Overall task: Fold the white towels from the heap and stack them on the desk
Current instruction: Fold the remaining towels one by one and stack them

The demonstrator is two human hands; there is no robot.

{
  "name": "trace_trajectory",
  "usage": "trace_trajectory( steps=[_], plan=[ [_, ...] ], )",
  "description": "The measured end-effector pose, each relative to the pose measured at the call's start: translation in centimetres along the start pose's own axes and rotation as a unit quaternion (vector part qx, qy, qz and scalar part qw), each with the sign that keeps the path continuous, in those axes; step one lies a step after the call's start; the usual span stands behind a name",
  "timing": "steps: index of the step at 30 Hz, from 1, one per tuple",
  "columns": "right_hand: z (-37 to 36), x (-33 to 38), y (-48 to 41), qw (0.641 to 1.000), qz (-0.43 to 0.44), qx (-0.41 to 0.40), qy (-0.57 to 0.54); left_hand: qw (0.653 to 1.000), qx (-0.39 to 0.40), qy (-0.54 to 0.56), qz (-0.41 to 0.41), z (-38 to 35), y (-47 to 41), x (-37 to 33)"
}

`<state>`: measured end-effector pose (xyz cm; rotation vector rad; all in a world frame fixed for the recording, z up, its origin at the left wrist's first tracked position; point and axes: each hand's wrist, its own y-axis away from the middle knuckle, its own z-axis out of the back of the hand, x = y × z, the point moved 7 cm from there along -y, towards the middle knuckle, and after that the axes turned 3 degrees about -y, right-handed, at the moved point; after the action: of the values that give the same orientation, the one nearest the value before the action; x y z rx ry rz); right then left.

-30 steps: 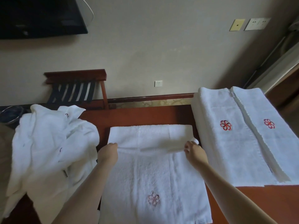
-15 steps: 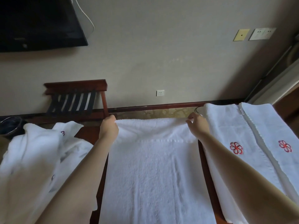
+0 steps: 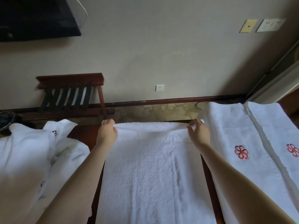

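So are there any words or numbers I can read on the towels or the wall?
No words or numbers can be read anywhere.
Folded towels: red flower emblems only, no letters.
Heap: a red stitched mark, partly hidden, unreadable.
TV: a small mark on its frame, too blurred to read.

Dim, soft light; wide-angle edge distortion.

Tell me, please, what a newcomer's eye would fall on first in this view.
First, the white towel spread down the middle of the desk, its far edge gripped by the left hand and pinched by the right hand. Next, the folded towels with red flower emblems on the right, and the rumpled heap on the left.
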<state>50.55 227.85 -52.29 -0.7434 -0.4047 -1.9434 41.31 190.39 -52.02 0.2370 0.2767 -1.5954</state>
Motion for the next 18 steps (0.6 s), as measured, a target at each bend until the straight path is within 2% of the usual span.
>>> trace_trajectory(
  steps=[6,14,18],
  plan=[
    [1.3,-0.3,5.8,0.998,0.033,-0.055,-0.02,0.999,-0.026,0.003,-0.035,0.9,5.2,0.9],
    [0.4,-3.1,12.5,0.999,0.017,-0.034,0.016,0.999,0.037,-0.017,-0.026,-1.3,10.8,2.9],
    [-0.4,-4.0,14.6,0.999,0.012,0.007,0.045,0.995,0.078,-0.052,-0.019,-3.1,12.6,4.2]
  ],
)
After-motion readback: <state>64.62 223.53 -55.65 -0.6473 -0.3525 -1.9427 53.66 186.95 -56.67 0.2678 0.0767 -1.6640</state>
